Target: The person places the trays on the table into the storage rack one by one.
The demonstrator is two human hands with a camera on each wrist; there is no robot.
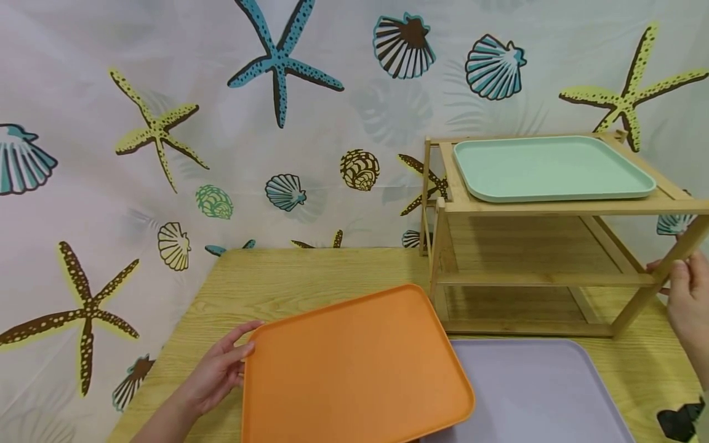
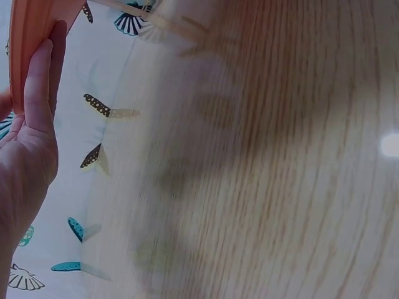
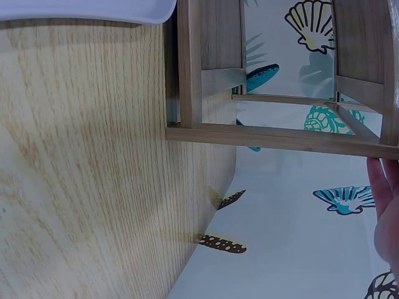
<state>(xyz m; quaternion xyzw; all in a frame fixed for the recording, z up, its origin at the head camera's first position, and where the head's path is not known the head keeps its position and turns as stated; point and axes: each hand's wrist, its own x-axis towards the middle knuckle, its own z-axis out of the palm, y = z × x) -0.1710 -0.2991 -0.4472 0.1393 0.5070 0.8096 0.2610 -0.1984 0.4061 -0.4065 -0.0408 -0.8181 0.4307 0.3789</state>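
My left hand [image 1: 218,369] grips the left edge of an orange tray [image 1: 354,369], thumb on the upper side and fingers underneath. The tray is tilted, and its right part overlaps a lavender tray [image 1: 543,387] lying on the table. In the left wrist view the orange tray [image 2: 34,43] stands off the tabletop between thumb and fingers. At the far right, my right hand [image 1: 689,301] holds the right front post of a wooden tiered rack [image 1: 545,280]. Fingertips show beyond that post. A mint green tray [image 1: 554,169] rests on the rack's top tier.
The wood-grain table [image 1: 310,277] runs back to a hanging cloth [image 1: 332,123] printed with starfish and shells. Below the rack's top are lower tiers with slatted frames. A small black object [image 1: 678,421] appears at the lower right, by the right forearm.
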